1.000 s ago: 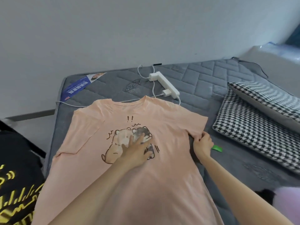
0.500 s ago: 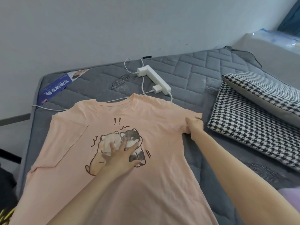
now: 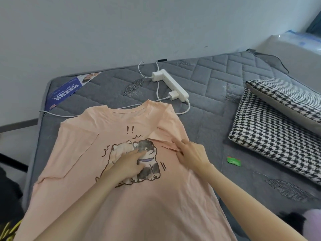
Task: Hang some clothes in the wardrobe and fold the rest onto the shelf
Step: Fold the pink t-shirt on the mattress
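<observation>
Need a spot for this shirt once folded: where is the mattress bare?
Largest bare patch: the mattress right of the power strip, up to the houndstooth pillows. A narrower strip runs between the T-shirt and the pillows, holding only a small green wrapper. Crowded by the collar: power strip and chargers.

Left hand (image 3: 127, 165): bare, slim-fingered.
Right hand (image 3: 192, 153): bare, slim-fingered, knuckles plain on the back.
Left forearm (image 3: 83, 202): bare, slender, uncovered down to the lower edge of view.
Right forearm (image 3: 243, 193): bare, slender, uncovered down to the lower right corner.
</observation>
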The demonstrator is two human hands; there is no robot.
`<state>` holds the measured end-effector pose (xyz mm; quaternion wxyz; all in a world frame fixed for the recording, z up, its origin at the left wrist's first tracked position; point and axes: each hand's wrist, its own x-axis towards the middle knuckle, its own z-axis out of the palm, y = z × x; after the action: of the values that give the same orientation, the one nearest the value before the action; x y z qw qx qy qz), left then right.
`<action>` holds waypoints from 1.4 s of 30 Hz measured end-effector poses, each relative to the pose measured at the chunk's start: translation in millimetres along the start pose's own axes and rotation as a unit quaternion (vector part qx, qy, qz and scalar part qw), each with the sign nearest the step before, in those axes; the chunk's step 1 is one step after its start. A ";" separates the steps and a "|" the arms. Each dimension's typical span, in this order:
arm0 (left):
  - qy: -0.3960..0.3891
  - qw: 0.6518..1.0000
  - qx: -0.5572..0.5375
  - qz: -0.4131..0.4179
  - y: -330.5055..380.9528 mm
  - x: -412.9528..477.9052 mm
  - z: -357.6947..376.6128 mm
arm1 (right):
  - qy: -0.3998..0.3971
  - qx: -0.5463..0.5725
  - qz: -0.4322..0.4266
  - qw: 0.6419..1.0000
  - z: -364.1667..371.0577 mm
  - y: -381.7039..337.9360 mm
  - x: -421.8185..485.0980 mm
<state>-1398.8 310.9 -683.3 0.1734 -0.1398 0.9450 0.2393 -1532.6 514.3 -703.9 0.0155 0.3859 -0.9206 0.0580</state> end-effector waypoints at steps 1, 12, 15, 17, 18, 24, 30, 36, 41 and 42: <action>0.007 1.000 -0.007 -0.002 1.0 0.0 0.4 | 0.019 0.005 0.004 1.000 0.4 0.6 -4.9; 0.127 0.902 -0.387 -0.147 33.2 39.2 -3.3 | 0.196 0.195 0.097 0.956 23.8 13.0 -39.6; 0.134 0.876 -0.422 -0.192 32.1 58.8 -1.2 | 0.224 0.199 0.104 0.948 29.8 13.7 -40.9; 0.136 0.867 -0.428 -0.217 30.6 71.6 1.1 | 0.241 0.184 0.092 0.949 32.4 14.8 -40.2; 0.143 0.864 -0.425 -0.230 30.4 78.4 3.1 | 0.246 0.179 0.088 0.949 33.3 14.7 -39.9; 0.208 0.869 -0.333 -0.301 37.2 98.3 11.3 | 0.250 0.149 0.081 0.953 33.7 14.5 -39.2; 0.305 0.872 -0.313 -0.223 34.3 90.2 13.8 | 0.242 0.138 0.087 0.957 33.6 14.1 -38.5; 0.294 0.951 -0.053 0.084 62.8 55.8 39.8 | 0.237 0.186 0.135 0.944 28.3 12.2 -37.7; 0.216 0.936 0.100 0.259 82.0 44.6 56.9 | 0.240 0.216 0.149 0.934 28.1 12.9 -38.5; 0.214 0.938 0.089 0.259 83.5 45.6 56.5 | 0.239 0.219 0.151 0.934 28.0 13.2 -38.3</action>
<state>-1454.1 401.7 -714.1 -0.0891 0.0780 0.9807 0.1553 -1514.7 547.4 -735.7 0.1411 0.2109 -0.9015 0.3507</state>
